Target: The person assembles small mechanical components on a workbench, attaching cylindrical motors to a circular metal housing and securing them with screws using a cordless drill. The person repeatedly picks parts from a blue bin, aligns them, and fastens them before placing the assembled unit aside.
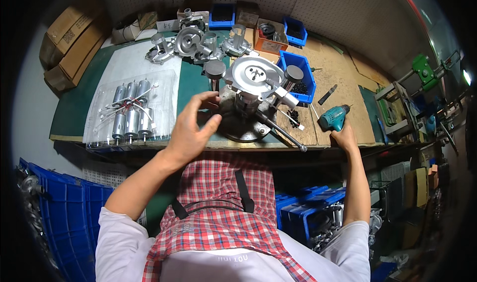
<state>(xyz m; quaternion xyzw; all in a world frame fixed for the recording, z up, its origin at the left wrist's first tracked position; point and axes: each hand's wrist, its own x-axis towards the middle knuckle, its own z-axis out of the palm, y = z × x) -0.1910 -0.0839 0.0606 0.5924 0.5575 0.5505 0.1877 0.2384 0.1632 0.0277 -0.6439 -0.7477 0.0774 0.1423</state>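
Observation:
At the right of the bench my right hand is closed round the grip of a teal cordless screwdriver, whose tip points away to the right. My left hand holds nothing; its thumb and fingers are spread just left of a round metal fixture. On top of that fixture sits a silver metal housing with a round dished face and small dark holes at its centre. A lever handle slants from the fixture toward the bench's front edge. A white-tipped wire hangs beside it.
A clear tray with several silver motors lies left. Blue bins, one with small black screws, and a pile of loose screws are right of the fixture. More housings stand behind. A black tool lies beyond the screwdriver.

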